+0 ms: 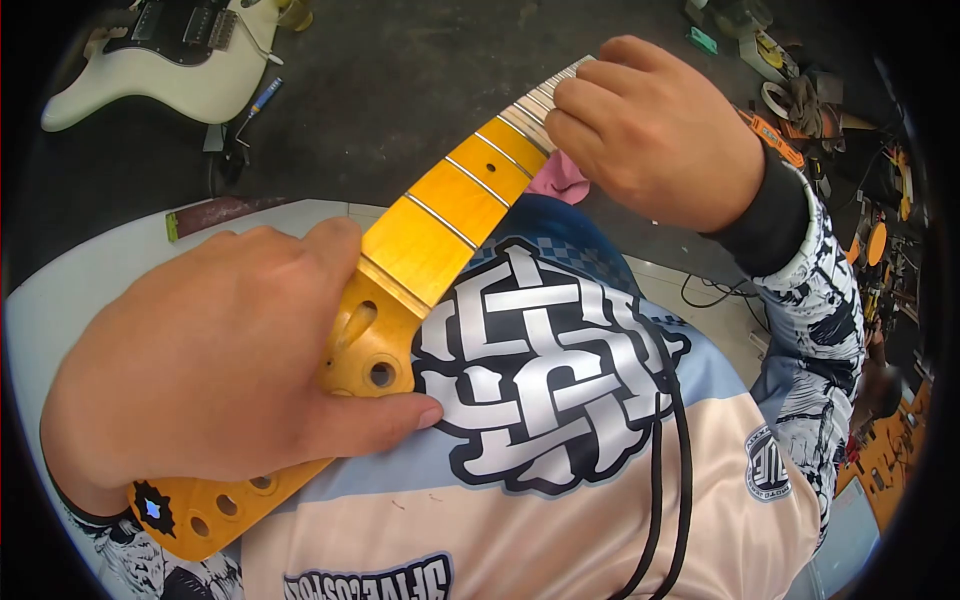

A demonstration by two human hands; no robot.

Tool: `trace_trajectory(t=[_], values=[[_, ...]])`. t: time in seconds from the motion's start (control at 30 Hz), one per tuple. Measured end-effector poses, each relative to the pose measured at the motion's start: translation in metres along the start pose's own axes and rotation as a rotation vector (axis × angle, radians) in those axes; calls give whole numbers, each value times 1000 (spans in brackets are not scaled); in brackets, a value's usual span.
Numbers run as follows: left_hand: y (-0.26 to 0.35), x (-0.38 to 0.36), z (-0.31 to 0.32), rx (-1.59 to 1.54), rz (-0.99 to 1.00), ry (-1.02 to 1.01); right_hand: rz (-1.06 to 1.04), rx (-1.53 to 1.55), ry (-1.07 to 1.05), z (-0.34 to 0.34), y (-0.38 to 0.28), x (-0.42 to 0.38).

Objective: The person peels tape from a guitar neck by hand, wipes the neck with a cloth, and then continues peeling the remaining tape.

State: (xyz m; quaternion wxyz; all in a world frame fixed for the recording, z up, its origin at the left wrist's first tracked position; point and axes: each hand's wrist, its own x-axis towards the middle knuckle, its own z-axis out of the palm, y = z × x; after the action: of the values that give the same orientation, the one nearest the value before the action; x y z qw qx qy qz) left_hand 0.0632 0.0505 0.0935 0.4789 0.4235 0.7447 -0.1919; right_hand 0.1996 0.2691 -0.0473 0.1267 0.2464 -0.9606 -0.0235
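Observation:
A yellow guitar neck (435,232) with metal frets lies diagonally in front of the chest, its headstock at the lower left. My left hand (220,350) is wrapped over the headstock, with the thumb along its edge near a round tuner hole. At the upper end of the fretboard, my right hand (650,130) has its fingers curled against the frets; whether something small is between them is hidden. A pink cloth (560,178) shows just below the right fingers, behind the neck.
A white guitar body (150,75) lies on the dark table (390,90) at the upper left. Beside it is a blue tool (266,95). A brown block (215,217) rests near the table's edge. At the right are an orange tool (778,140), a tape roll (775,98) and clutter.

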Motion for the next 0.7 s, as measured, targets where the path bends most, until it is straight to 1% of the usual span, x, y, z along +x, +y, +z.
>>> trace_trajectory(t=[0.07, 0.17, 0.27, 0.33, 0.4, 0.53, 0.7], values=[[3, -1, -2, -11, -13, -17, -31, 34, -42, -3, 3, 3], [6, -2, -1, 8, -25, -26, -89, -8, -108, -15, 6, 14], [7, -4, 0, 19, 2, -4, -101, 44, -109, -17, 10, 22], [8, -4, 0, 30, 14, 6, -152, 66, -271, -23, 19, 30], [12, -5, -2, 56, 6, 0, -190, 107, -333, -26, 27, 36], [14, -9, 0, 117, 79, 65, -224, 171, -264, -23, 36, 39], [19, -13, -6, 143, 160, 77, -229, 95, -262, -30, 46, 46]])
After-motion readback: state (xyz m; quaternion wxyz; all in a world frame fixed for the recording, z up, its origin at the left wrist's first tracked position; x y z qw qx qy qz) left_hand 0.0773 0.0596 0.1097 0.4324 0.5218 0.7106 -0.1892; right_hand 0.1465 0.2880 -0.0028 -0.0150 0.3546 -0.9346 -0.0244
